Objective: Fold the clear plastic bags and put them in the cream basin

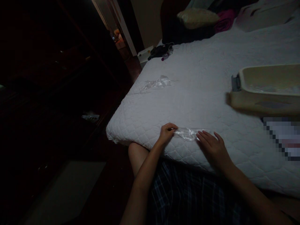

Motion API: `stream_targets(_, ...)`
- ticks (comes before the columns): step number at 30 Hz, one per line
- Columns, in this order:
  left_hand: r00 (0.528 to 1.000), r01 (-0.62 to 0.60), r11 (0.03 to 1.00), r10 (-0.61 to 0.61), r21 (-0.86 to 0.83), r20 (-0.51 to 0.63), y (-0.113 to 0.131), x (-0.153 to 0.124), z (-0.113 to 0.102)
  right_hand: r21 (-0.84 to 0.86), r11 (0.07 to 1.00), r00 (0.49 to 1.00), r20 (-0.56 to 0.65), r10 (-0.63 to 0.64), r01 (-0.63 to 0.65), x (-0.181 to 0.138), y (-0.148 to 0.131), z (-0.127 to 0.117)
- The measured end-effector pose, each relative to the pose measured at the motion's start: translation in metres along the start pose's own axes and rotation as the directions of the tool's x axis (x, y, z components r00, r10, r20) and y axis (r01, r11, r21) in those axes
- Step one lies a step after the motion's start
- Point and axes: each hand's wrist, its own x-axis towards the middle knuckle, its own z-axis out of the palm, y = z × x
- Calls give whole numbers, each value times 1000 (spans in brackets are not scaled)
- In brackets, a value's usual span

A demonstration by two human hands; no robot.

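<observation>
A small clear plastic bag (187, 133) lies on the near edge of the white quilted mattress (201, 93). My left hand (167, 132) pinches the bag's left end with closed fingers. My right hand (212, 147) lies flat with fingers stretched out, its fingertips on the bag's right end. A second crumpled clear plastic bag (156, 83) lies farther up near the mattress's left edge.
A beige plastic bin (264, 100) sits on the mattress at right. Pillows and clothes (199, 18) pile up at the far end, with dark items (161, 51) at the far left corner. The floor to the left is dark, with a pale mat (67, 190).
</observation>
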Motion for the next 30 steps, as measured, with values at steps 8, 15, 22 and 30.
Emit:
stream_targets(8, 992, -122, 992, 123, 39, -14, -10, 0, -1, -18, 996, 996, -13, -86, 86, 2, -3, -8)
stream_targets(15, 966, -258, 949, 251, 179, 61, -13, -7, -2, -2, 993, 993, -19, -120, 120, 0, -1, -6)
stream_targets(22, 921, -387, 743, 339, 547, 191, -11, -17, -9, 57, 995, 996, 20, -87, 85, -2, 0, -5)
stream_targets(30, 742, -583, 217, 534, 783, 405, -19, -13, -13, 134, 990, 998, 48, -51, 44, -6, 3, 2)
